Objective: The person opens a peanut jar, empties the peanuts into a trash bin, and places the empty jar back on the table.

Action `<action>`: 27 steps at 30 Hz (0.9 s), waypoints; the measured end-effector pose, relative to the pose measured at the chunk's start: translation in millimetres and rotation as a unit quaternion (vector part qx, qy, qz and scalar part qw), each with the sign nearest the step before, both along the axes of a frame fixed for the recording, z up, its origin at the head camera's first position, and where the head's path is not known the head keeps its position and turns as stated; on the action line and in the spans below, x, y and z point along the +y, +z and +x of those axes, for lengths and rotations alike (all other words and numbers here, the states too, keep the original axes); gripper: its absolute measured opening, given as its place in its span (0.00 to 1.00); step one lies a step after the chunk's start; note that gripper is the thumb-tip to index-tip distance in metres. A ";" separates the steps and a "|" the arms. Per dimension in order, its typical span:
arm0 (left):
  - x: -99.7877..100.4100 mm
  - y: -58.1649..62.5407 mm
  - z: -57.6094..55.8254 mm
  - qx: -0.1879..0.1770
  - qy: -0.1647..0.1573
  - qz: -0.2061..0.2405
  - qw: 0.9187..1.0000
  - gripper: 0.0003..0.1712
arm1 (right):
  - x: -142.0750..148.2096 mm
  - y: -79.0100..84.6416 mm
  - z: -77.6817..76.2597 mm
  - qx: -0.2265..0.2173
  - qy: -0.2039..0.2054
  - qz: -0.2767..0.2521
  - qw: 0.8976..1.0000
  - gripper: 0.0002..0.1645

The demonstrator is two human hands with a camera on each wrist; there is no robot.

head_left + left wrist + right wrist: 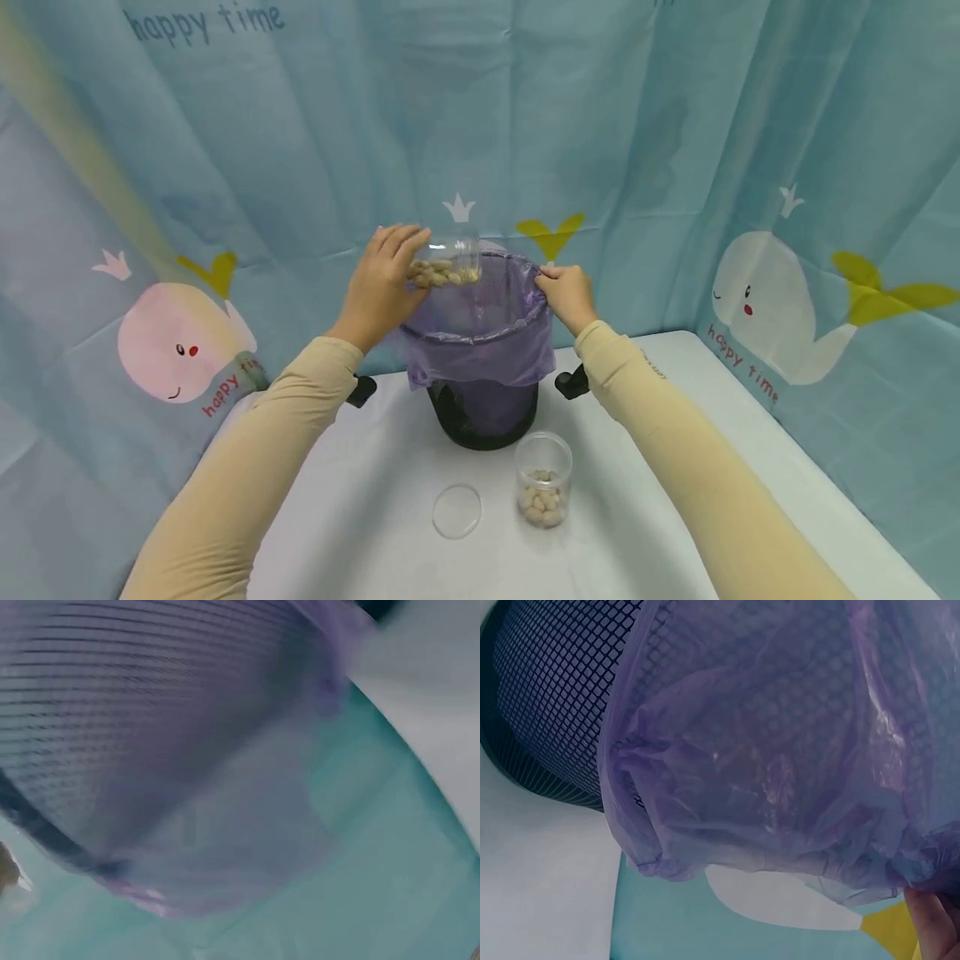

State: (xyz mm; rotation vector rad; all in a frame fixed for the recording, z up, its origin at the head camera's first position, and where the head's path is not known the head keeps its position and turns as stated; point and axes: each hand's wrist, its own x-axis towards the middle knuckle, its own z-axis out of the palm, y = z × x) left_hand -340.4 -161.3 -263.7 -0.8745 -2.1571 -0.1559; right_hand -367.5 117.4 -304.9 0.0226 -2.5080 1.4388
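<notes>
My left hand [386, 283] grips a clear jar [453, 246] tipped on its side, its mouth facing right, over a mesh trash bin [483, 433]. Beige peanuts [435, 273] lie along the jar's lower side. A purple trash bag [483, 362] lines the bin and hangs folded over its rim. On the right side of that rim, my right hand [568, 296] pinches the bag edge; its fingers [928, 922] show at the corner of the right wrist view. The left wrist view holds mostly blurred bag and bin.
A second clear jar [543, 458] with peanuts in its lower part stands upright in front of the bin. Left of it a round clear lid [457, 512] lies flat on the white table [375, 533]. Blue printed curtains [337, 125] hang behind and at both sides.
</notes>
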 end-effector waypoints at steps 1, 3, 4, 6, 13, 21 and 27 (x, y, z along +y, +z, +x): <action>0.1 0.4 -0.5 0.004 0.003 0.001 1.000 0.42 | 0.0 0.5 -0.2 0.001 0.001 -0.002 1.000 0.22; 0.9 0.5 -1.2 0.003 0.007 -0.003 1.000 0.42 | 0.1 1.5 -0.3 0.003 0.003 -0.004 1.000 0.22; 1.7 0.1 -1.3 -0.003 0.005 -0.013 1.000 0.41 | 0.3 1.9 -0.3 0.005 0.002 -0.005 1.000 0.21; 3.5 -0.5 -0.8 -0.015 -0.007 -0.032 0.999 0.40 | 0.7 2.2 -0.3 0.005 0.001 -0.003 1.000 0.21; 7.5 -5.3 -2.0 -0.037 -0.018 -0.010 0.999 0.40 | 0.6 -0.5 -0.5 0.013 0.000 -0.010 1.000 0.21; 7.5 -6.5 -1.6 -0.063 -0.024 -0.006 0.998 0.37 | 0.8 -3.4 -1.4 0.014 -0.001 -0.024 1.000 0.21; 8.0 0.9 3.4 -0.067 0.005 -0.026 0.997 0.40 | 0.1 -3.5 -0.5 0.011 0.000 -0.021 1.000 0.21</action>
